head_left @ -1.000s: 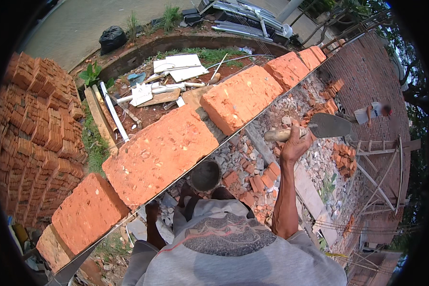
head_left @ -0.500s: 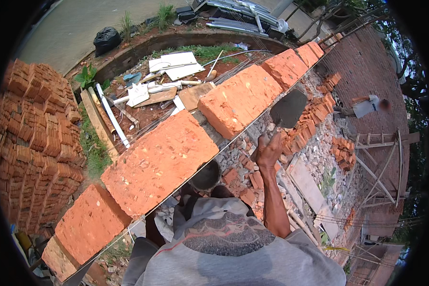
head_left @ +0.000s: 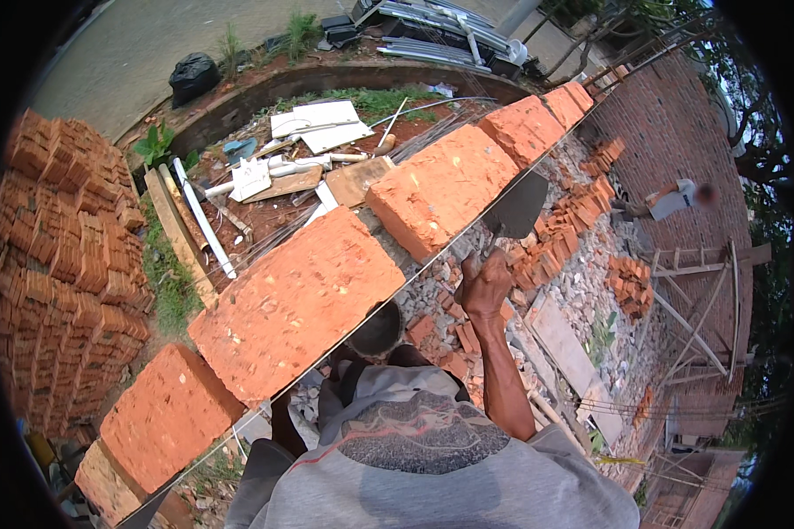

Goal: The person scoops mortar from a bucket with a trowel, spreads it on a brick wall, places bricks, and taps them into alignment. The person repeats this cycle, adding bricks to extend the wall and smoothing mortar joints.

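Observation:
My right hand [head_left: 487, 284] is closed on the handle of a trowel, its dark blade [head_left: 518, 205] lying just right of a line of orange-red bricks [head_left: 295, 304], near their edge. These bricks run diagonally from lower left to upper right, with a grey-filled gap [head_left: 388, 242] between two of them and a taut string [head_left: 326, 350] along their near edge. A round dark bucket [head_left: 377, 333] is partly hidden below them. My left forearm [head_left: 287, 420] hangs in shadow under the brick line; its fingers are hidden.
Large brick stacks [head_left: 75, 273] stand left. Boards and pipes [head_left: 318, 132] lie beyond, near a black bag [head_left: 194, 77]. Rubble and loose bricks [head_left: 560, 234] cover the ground rightward, with a wooden scaffold [head_left: 697, 317] and another person [head_left: 670, 200] by a brick wall [head_left: 697, 123].
My right hand has moved left from where it was a second ago, and the trowel has swung from pointing right to pointing away from me. The other person has shifted slightly.

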The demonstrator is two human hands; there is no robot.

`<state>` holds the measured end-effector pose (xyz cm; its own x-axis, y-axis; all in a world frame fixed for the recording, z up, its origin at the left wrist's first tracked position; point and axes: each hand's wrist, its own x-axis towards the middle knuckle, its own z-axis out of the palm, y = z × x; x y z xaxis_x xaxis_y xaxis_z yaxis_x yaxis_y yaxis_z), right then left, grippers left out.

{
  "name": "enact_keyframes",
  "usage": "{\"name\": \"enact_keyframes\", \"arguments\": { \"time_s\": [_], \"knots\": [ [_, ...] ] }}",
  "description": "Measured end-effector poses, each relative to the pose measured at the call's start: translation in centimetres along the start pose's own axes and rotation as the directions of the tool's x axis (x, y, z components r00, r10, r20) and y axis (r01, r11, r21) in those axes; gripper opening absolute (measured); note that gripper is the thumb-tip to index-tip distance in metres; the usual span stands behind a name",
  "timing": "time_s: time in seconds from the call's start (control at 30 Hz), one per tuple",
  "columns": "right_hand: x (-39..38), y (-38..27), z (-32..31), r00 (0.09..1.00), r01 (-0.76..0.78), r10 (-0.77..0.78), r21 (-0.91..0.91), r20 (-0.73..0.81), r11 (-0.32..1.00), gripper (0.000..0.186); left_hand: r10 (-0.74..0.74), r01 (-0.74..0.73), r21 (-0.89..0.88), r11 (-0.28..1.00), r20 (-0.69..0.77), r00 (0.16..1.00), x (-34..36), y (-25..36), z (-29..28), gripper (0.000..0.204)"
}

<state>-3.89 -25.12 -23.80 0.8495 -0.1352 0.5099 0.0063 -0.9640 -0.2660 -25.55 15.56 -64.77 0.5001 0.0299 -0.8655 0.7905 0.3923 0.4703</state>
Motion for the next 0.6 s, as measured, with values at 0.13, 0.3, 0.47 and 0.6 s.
{"name": "enact_keyframes", "arguments": {
  "time_s": [0.13, 0.3, 0.47, 0.6],
  "knots": [
    [-0.5, 1.0, -0.4, 1.000, 0.025, -0.025, -0.040, 0.001, 0.999, 0.028, -0.019, 0.020, -0.026, 0.999, 0.016, 1.000, -0.8, 0.9, 0.3, 0.015],
    [0.8, 0.7, -2.7, 0.999, -0.039, 0.039, -0.008, 0.012, 0.999, 0.023, 0.010, -0.006, 0.055, 0.998, -0.070, 0.998, -1.6, 2.6, 0.7, 0.022],
    [9.0, -1.4, -9.7, 0.856, 0.009, 0.257, 0.511, -0.449, 0.860, 0.026, 0.178, -0.161, 0.193, 0.968, -0.072, 0.981, -0.7, 0.6, 0.4, 0.013],
    [16.7, -3.5, -14.7, 0.866, 0.304, 0.134, 0.720, -0.482, 0.623, 0.027, 0.073, -0.073, 0.019, 0.997, 0.003, 0.997, 0.9, 0.1, -0.4, 0.012]
  ]
}}
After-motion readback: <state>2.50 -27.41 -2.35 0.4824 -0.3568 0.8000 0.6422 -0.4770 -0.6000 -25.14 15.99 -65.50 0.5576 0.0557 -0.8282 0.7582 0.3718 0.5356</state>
